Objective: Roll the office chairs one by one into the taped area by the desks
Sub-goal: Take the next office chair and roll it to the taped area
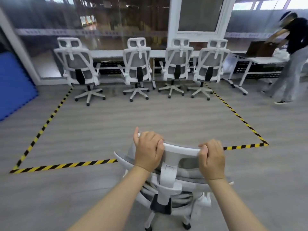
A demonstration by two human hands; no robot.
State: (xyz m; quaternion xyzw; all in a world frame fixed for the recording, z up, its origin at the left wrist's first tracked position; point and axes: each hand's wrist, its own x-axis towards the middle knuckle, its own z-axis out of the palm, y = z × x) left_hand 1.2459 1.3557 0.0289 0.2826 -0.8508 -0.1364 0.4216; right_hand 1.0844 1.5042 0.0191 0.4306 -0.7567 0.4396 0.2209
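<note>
White-framed office chair at the near yellow-black tape line, both hands, left and right, gripping its headrest: push evenly, steering straight toward the free floor behind the four parked chairs by the desk.

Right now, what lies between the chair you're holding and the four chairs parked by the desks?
In the head view, only the near strip of striped tape and bare grey floor lie between the held chair and the four parked chairs.

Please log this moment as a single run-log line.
both hands grip pushed chair's headrest | chair at near tape line | four chairs parked at desks
</note>
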